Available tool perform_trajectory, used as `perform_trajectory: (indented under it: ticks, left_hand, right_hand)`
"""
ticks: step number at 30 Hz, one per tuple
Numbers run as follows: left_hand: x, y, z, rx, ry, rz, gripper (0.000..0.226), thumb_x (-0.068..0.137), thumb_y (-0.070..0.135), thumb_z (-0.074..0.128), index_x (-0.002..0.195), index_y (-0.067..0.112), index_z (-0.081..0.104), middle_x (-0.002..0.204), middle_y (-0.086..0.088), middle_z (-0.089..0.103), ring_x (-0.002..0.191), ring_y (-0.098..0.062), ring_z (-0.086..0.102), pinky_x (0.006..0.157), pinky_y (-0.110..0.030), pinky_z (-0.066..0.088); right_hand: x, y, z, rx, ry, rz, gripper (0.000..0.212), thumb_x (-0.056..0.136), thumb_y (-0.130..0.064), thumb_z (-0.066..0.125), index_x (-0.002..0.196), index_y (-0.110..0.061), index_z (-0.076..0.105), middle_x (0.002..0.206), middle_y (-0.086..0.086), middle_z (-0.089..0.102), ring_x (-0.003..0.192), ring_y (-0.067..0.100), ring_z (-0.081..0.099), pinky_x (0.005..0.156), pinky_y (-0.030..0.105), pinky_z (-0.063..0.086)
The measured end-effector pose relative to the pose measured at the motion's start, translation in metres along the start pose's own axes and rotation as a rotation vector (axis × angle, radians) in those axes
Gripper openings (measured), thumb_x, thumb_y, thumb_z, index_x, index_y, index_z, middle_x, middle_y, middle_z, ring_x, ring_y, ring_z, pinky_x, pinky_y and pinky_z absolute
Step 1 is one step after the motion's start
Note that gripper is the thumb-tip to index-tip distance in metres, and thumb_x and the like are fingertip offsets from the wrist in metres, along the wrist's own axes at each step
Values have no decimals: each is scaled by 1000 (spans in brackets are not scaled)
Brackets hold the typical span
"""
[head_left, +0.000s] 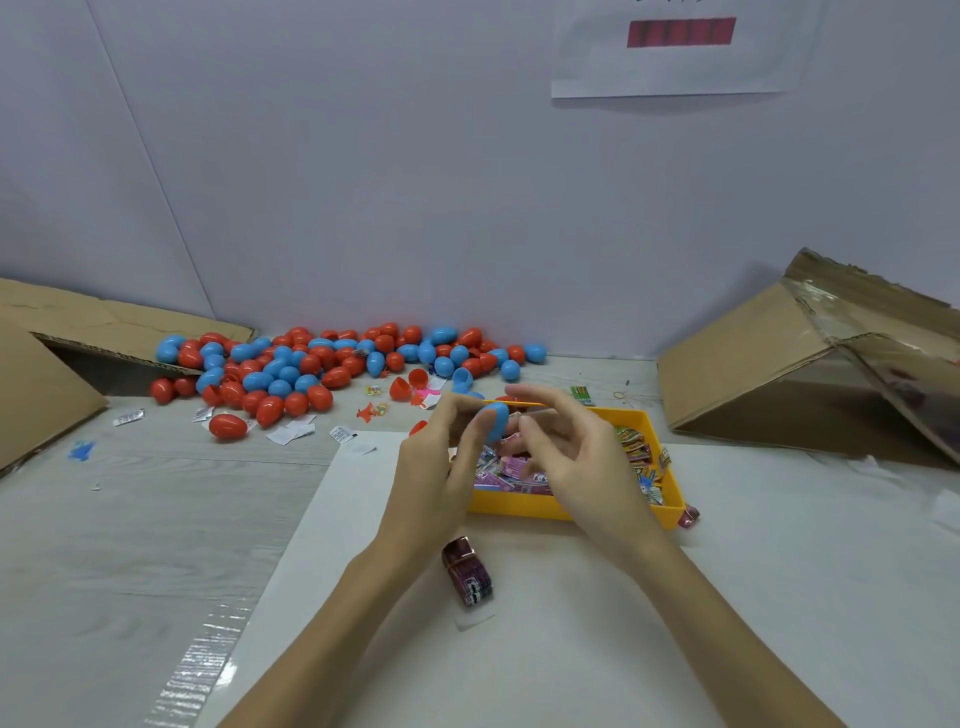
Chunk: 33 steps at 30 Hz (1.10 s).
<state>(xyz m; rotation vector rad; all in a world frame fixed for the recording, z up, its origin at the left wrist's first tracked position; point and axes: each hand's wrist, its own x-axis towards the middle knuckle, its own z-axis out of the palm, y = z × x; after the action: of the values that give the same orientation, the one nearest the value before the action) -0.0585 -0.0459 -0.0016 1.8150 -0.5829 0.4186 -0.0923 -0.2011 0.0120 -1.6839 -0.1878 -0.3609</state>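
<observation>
Head view: left hand tight around a smooth, rounded blue plastic egg, right hand slack-fingered beside it.

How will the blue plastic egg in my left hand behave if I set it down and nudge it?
The blue egg looks smooth and rounded, so it would probably roll and may slip. Open red halves nearby look hollow, so it is likely light.
</observation>
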Motion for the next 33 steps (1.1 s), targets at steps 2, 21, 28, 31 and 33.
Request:
perform_trajectory:
  ticks: [2,21,28,31,33]
  left_hand:
    - [1,1,-1,5,-12,-22,24,102,39,47,104,24,65,78,14,67,76,-8,66,67,-22,51]
    - [7,-11,-12,-21,31,-126,24,98,15,66,116,28,60,98,10,69,88,-10,66,78,-30,56]
    - [8,-15,-13,-14,43,-167,30,96,11,67,113,34,57,105,10,66,92,-12,68,82,-34,59]
    - [7,-14,-12,20,42,-133,31,96,11,67,111,36,57,105,13,66,91,-10,67,80,-30,58]
    - [7,-14,-11,15,33,-122,31,95,10,67,111,36,57,104,13,66,90,-9,66,79,-27,58]
  right_hand:
    - [-2,0,3,-83,-58,-43,37,100,-13,64,134,-29,63,105,-4,72,94,11,73,73,26,61]
    - [6,17,-18,-628,25,-63,18,103,-22,59,110,-25,75,105,-11,69,95,2,64,78,14,48]
    - [9,21,-14,-781,67,89,22,88,-32,81,109,-24,79,98,-6,72,91,7,63,84,30,56]
    - [13,22,-15,-774,83,230,31,81,-39,86,104,-21,77,87,-7,71,78,3,60,66,19,47]
    - [16,22,-16,-777,52,285,30,80,-38,86,104,-22,77,84,-8,70,74,3,58,59,17,40]
